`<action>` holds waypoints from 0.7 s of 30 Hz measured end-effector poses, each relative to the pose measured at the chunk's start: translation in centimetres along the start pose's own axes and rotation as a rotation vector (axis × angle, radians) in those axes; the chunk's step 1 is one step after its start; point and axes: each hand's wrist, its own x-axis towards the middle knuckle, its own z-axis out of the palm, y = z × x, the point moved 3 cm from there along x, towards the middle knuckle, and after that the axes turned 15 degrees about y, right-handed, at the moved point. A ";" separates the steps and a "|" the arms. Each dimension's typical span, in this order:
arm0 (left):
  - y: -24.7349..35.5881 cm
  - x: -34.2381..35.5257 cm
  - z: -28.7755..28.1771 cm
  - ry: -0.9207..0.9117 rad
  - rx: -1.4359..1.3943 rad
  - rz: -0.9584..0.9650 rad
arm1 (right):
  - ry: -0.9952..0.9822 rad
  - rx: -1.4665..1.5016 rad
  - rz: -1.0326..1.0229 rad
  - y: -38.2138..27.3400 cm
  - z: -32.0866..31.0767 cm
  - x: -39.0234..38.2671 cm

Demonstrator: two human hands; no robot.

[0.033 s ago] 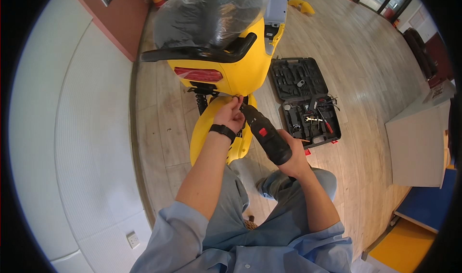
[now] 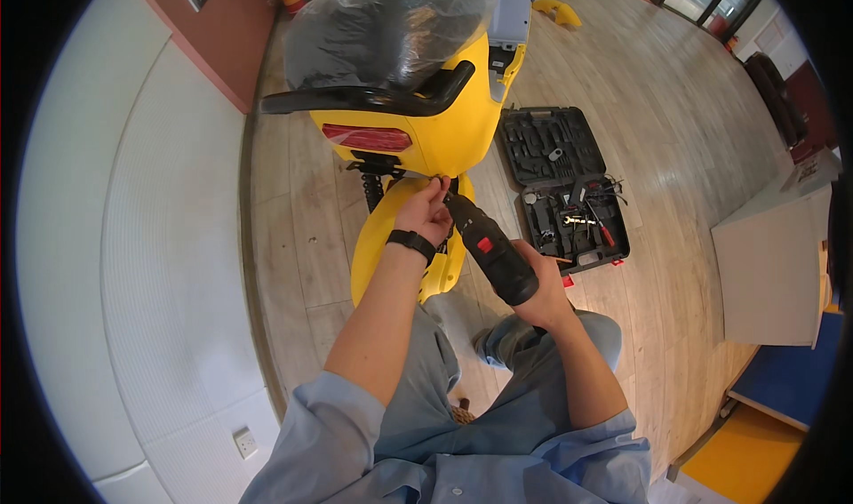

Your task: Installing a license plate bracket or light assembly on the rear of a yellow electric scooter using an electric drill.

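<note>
— Left hand (image 2: pixel 425 212)?
— Arm stretched forward, watch-banded wrist bent, fingertips pinched together just ahead of the other grip.
— Right hand (image 2: pixel 544 292)?
— Fingers wrapped closed in a firm grip — forearm angled inward.

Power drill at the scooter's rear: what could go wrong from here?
1. The left hand has its fingertips right at the tip of the power drill, under the yellow scooter; a spin could pinch them.
2. The right hand alone holds the drill at a slant, so the bit may slip and scratch the yellow fender.
</note>
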 end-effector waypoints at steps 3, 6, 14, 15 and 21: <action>0.0 0.7 -0.3 -0.004 0.018 0.033 | -0.032 0.002 0.013 -0.1 0.1 -0.1; -0.1 1.1 -0.2 0.004 0.002 0.028 | -0.025 0.001 -0.007 0.0 0.3 -0.1; -0.2 2.0 -0.7 0.050 -0.039 -0.002 | -0.022 -0.039 -0.021 0.0 0.7 -0.2; -0.2 2.3 -0.8 0.038 -0.040 -0.009 | -0.024 -0.038 -0.025 -0.1 0.9 -0.2; -0.8 1.0 0.5 0.022 -0.046 0.002 | 0.002 -0.036 -0.029 0.0 0.8 -0.2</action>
